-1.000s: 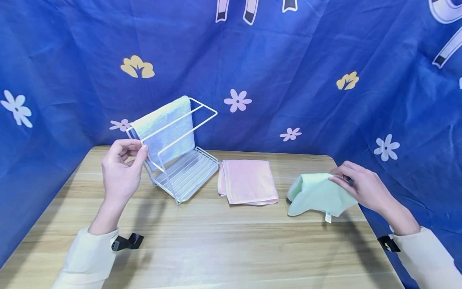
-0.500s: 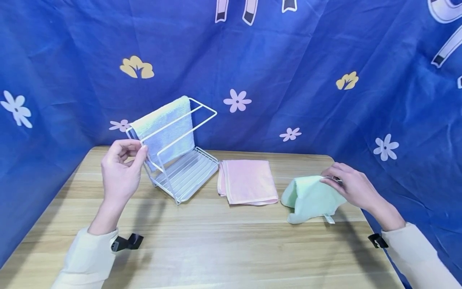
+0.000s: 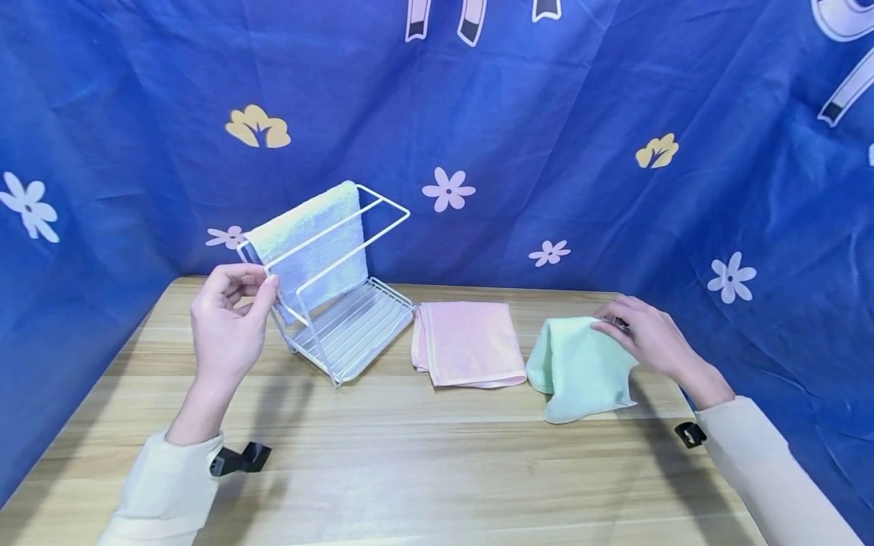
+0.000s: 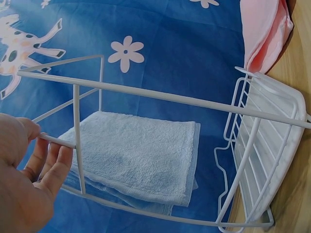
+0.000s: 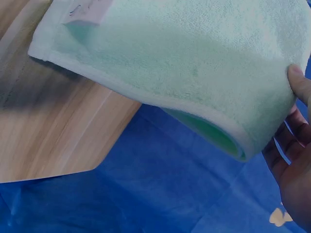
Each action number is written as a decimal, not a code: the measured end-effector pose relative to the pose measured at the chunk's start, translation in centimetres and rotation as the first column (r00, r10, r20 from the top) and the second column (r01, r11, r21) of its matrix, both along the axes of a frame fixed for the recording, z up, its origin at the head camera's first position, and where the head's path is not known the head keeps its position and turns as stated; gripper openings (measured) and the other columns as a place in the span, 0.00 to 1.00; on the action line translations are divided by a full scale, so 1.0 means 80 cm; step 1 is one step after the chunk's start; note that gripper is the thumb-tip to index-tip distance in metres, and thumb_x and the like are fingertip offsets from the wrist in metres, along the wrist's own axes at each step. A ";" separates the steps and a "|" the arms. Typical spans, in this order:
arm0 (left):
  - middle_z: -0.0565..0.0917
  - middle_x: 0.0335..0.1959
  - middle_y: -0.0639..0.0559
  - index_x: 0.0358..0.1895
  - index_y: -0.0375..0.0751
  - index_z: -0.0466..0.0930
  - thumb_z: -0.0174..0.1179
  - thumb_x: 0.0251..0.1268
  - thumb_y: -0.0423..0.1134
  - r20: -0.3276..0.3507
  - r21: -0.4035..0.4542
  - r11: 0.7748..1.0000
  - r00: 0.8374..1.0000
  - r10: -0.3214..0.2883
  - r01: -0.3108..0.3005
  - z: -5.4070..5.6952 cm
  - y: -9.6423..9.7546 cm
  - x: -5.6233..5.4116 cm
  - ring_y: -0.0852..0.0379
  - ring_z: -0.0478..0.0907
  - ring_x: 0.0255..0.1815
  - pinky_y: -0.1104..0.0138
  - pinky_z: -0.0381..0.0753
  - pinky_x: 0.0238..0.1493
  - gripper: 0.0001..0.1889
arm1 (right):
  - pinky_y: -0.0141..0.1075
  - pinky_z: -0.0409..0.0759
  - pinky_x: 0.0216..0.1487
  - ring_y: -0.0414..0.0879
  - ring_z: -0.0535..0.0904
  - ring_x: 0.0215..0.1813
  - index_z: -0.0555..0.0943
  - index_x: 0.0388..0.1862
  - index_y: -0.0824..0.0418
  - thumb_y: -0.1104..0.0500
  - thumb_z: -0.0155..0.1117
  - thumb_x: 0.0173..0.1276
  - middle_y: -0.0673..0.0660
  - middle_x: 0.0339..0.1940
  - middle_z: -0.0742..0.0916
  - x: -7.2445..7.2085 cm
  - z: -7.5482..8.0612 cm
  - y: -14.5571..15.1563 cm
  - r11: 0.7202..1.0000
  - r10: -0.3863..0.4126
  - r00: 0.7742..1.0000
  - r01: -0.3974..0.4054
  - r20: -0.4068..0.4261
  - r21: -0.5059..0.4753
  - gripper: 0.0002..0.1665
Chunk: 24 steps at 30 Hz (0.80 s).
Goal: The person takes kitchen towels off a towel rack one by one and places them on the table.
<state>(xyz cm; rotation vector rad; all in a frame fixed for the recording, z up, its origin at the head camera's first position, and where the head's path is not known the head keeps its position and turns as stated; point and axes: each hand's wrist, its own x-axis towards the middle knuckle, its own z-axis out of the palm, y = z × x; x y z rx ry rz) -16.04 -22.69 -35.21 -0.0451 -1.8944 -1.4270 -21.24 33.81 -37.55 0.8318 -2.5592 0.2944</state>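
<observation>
At the left of the head view stands a white wire rack (image 3: 362, 334) with a ribbed tray at its base. My left hand (image 3: 228, 318) pinches a short bar at the rack's upper near end; thumb and fingertips meet on it in the left wrist view. Over another upper bar hangs a folded light-blue towel (image 3: 334, 203). Near the table's right side, my right hand (image 3: 652, 334) grips a mint-green towel (image 3: 580, 371) by its upper edge. The towel's lower part drapes down, and the right wrist view shows its edge curving back in a loop near the fingers.
A folded pink towel (image 3: 473, 345) lies flat between the rack and the green towel. The wooden table (image 3: 423, 470) ends at a blue patterned curtain (image 3: 505, 98) behind and at both sides. Black straps sit near both sleeve cuffs.
My right hand has moved left with the green towel, which now hangs closer to the pink one and has turned somewhat. My left hand and the rack have stayed put.
</observation>
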 end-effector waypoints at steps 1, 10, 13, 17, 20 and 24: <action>0.83 0.33 0.72 0.46 0.23 0.80 0.65 0.70 0.25 0.002 0.001 1.000 1.000 0.000 0.000 0.000 0.000 0.000 0.73 0.81 0.33 0.85 0.82 0.31 0.08 | 0.42 0.81 0.33 0.39 0.78 0.34 0.88 0.42 0.52 0.58 0.77 0.66 0.48 0.34 0.86 -0.004 -0.001 0.000 1.000 -0.008 1.000 0.008 0.011 0.001 0.07; 0.83 0.32 0.72 0.46 0.23 0.80 0.65 0.70 0.25 0.006 0.004 1.000 1.000 -0.004 0.004 0.000 0.000 0.000 0.73 0.81 0.33 0.85 0.82 0.31 0.08 | 0.37 0.75 0.32 0.41 0.74 0.31 0.86 0.40 0.53 0.54 0.73 0.72 0.48 0.31 0.83 -0.034 -0.011 -0.007 0.999 -0.049 0.995 0.049 0.089 0.002 0.05; 0.83 0.32 0.72 0.46 0.24 0.80 0.65 0.70 0.26 0.009 0.006 1.000 1.000 -0.003 0.003 0.000 0.000 0.001 0.73 0.81 0.32 0.85 0.82 0.30 0.07 | 0.38 0.76 0.33 0.42 0.75 0.32 0.86 0.41 0.53 0.54 0.73 0.73 0.49 0.31 0.83 -0.043 -0.014 -0.009 0.998 -0.057 0.992 0.058 0.109 -0.001 0.05; 0.83 0.33 0.72 0.46 0.23 0.80 0.65 0.70 0.26 0.011 0.003 1.000 1.000 -0.003 0.003 0.000 0.000 0.001 0.73 0.81 0.33 0.85 0.82 0.31 0.08 | 0.39 0.77 0.35 0.43 0.76 0.33 0.86 0.43 0.53 0.51 0.70 0.75 0.49 0.33 0.84 -0.052 -0.020 -0.011 0.997 -0.083 0.985 0.083 0.154 0.008 0.07; 0.83 0.33 0.72 0.47 0.22 0.80 0.65 0.70 0.26 0.011 -0.005 1.000 1.000 -0.001 0.001 0.000 0.000 0.001 0.73 0.81 0.33 0.85 0.82 0.31 0.09 | 0.41 0.79 0.37 0.44 0.78 0.35 0.86 0.44 0.53 0.50 0.68 0.77 0.50 0.35 0.85 -0.059 -0.025 -0.011 0.994 -0.111 0.976 0.109 0.186 0.021 0.09; 0.83 0.33 0.72 0.47 0.23 0.80 0.65 0.70 0.25 0.012 -0.007 1.000 1.000 0.003 -0.003 0.001 0.000 0.002 0.73 0.81 0.33 0.85 0.81 0.30 0.09 | 0.44 0.81 0.39 0.47 0.80 0.37 0.87 0.46 0.54 0.49 0.66 0.78 0.52 0.37 0.86 -0.068 -0.032 -0.012 0.990 -0.144 0.965 0.140 0.218 0.034 0.11</action>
